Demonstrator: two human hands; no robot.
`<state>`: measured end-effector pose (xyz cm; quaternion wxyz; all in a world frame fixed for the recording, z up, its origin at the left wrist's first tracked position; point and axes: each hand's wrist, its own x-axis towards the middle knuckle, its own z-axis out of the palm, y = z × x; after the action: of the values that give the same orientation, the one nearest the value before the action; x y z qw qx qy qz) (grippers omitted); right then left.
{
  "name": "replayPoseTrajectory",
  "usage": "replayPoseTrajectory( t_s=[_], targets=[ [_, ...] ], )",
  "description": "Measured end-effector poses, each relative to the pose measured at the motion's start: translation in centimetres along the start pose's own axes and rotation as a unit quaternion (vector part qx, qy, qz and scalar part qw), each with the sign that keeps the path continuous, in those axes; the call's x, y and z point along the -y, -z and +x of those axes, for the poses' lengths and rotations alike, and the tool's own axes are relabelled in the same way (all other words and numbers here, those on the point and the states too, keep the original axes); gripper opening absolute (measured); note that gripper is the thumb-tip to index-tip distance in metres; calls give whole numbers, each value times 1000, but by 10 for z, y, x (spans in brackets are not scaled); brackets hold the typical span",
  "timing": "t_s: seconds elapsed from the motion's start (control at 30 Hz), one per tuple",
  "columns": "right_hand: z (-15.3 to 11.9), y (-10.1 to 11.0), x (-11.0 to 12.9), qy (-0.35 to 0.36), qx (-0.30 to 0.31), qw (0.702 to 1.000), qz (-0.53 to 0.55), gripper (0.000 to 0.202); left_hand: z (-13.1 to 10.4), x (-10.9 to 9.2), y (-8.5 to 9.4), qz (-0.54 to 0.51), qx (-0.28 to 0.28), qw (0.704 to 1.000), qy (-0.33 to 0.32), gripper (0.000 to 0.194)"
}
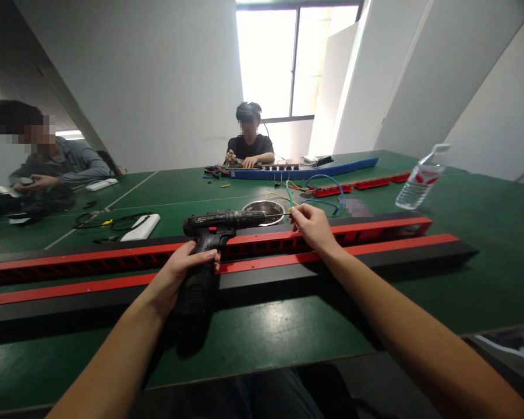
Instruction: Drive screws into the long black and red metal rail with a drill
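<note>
Black drill (207,223) just left of the bowl (262,202), little red button (212,229), skinny bit (277,215). Left hand (182,269) is wrapped round the drill, right hand (313,227) pinched at the bit's tip.

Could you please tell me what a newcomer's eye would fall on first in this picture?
Probably the black pistol-shaped power drill at the centre, gripped by the left hand, its thin metal bit pointing toward the right hand. Next, perhaps, the two long red-and-black bars across the green table, then the clear plastic bottle with red markings farther back, right.
</note>
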<state>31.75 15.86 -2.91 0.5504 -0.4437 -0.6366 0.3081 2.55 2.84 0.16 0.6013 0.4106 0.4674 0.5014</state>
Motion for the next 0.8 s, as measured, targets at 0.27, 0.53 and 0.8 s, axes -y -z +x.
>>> replayPoseTrajectory(
  t_s=[0.27, 0.53, 0.8],
  targets=[
    [0, -1, 2, 16, 6, 1000, 5, 39, 2, -3, -3, 19, -18, 1000, -8, 28],
    [-3, -4, 2, 5, 57, 998, 11, 40, 3, -28, 9, 143, -34, 988, -50, 33],
    [-18, -8, 19, 73, 221, 968, -91, 32, -20, -110, 21, 367, -64, 926, -68, 51]
  ],
)
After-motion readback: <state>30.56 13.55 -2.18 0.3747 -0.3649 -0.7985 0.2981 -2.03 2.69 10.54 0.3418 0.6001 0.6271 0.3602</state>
